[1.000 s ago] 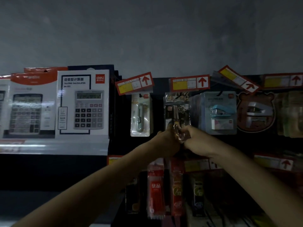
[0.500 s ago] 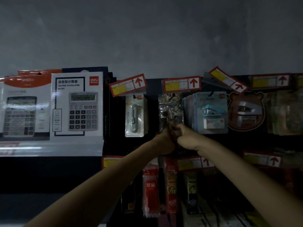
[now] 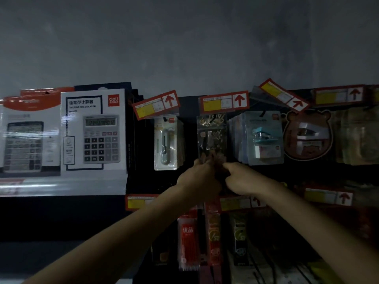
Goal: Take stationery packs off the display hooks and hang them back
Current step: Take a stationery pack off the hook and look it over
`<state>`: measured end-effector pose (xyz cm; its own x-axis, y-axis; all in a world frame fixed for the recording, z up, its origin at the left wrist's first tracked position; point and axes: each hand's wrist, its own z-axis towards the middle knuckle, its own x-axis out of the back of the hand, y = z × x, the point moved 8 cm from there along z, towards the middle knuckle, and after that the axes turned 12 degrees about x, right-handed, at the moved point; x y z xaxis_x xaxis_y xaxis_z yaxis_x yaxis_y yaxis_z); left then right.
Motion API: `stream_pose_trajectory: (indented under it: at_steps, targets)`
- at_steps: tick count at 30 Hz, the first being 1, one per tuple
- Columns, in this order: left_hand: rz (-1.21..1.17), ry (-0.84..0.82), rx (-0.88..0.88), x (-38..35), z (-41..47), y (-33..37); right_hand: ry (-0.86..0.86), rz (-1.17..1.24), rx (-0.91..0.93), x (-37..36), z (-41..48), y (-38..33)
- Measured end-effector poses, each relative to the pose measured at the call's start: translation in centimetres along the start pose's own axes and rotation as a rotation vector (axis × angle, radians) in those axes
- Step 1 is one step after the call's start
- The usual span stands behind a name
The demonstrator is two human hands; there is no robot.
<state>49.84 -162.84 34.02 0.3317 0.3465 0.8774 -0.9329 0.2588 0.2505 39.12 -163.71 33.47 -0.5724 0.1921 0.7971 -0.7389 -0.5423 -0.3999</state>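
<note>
Hands (image 3: pixel 220 177) pinch the hanging scissors pack's (image 3: pixel 212 136) lower edge.

This is a stationery shop's display wall. Blister-packed staplers (image 3: pixel 263 138) hang from hooks under red-and-yellow price tags (image 3: pixel 224 102) with arrows. Boxed calculators (image 3: pixel 93 131) stand on a shelf beside them, with pen refill packs (image 3: pixel 188 240) hanging below
</note>
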Motion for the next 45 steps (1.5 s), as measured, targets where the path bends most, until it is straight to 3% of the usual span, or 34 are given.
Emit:
stream_pose_trajectory:
  at_steps: [5, 12, 16, 24, 33, 45]
  targets:
    - [0.236, 0.260, -0.037, 2.7, -2.5, 2.1, 0.156, -0.099, 0.056, 0.7, -1.4, 0.6]
    - [0.234, 0.424, -0.021, 4.0, 0.6, 3.8, 0.404, -0.172, 0.254, 2.8, -6.2, -1.7]
    - [0.205, 0.427, 0.045, 3.7, 3.3, 3.9, 0.555, -0.277, 0.322, 3.9, -7.5, -1.2]
    - [0.160, 0.441, 0.092, 3.2, 6.6, 4.1, 0.674, -0.300, 0.411, 4.6, -8.7, 0.9]
    - [0.154, 0.414, 0.105, 2.3, 8.4, 4.2, 0.778, -0.563, 0.534, 3.8, -10.0, 1.8]
    - [0.220, 0.454, 0.137, 1.0, 11.3, 3.2, 0.794, -0.655, 0.593, 3.4, -10.0, 1.9]
